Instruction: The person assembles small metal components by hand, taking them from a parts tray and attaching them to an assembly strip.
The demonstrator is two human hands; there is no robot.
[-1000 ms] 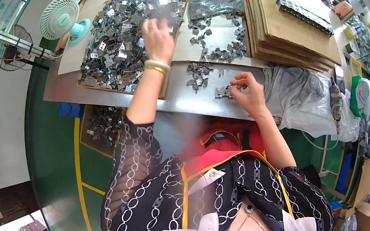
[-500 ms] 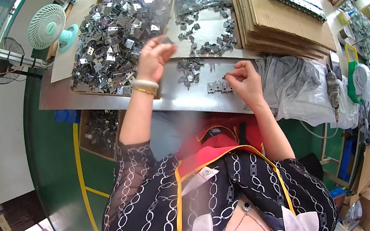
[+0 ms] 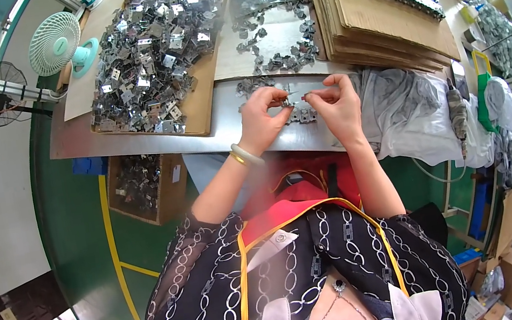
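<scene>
Here above the desk (image 3: 226, 112), my left hand (image 3: 261, 119) pinches a small metal part (image 3: 286, 102), likely light, stiff and slick, best taken by its edges, while my right hand (image 3: 339, 108), just apart, nips a tiny reddish piece (image 3: 303, 97).

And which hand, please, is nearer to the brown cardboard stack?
Right: the right hand is just in front of the cardboard stack, near its left end; the left hand is farther off, to its left.
</scene>
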